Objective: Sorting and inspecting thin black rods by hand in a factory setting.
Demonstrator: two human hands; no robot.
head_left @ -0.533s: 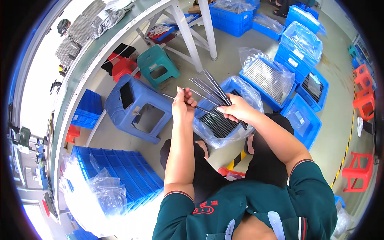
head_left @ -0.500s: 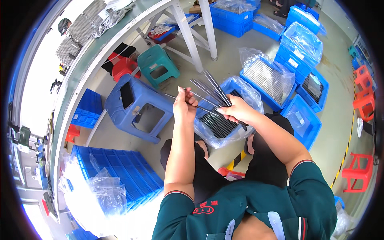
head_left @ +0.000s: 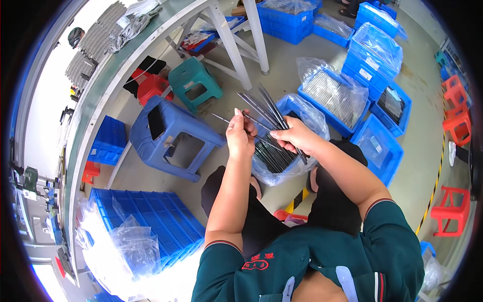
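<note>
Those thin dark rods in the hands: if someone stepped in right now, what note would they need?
Left hand: pinches one thin rod, pulled out to the left.
Right hand: grips a fanned bundle of rods.
Bin: blue, bag-lined, directly below the hands, holds many more rods.
Done: one rod separated from the bundle.
Left: the rest of the bundle, plus the bin's contents.

Grey floor (head_left: 241, 196) (bright daylight), blue stool (head_left: 173, 136), crates (head_left: 375, 146).

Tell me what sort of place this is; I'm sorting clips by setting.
Probably a factory floor: blue crates lined with plastic, a long workbench, and both hands sorting thin metal rods.
</note>
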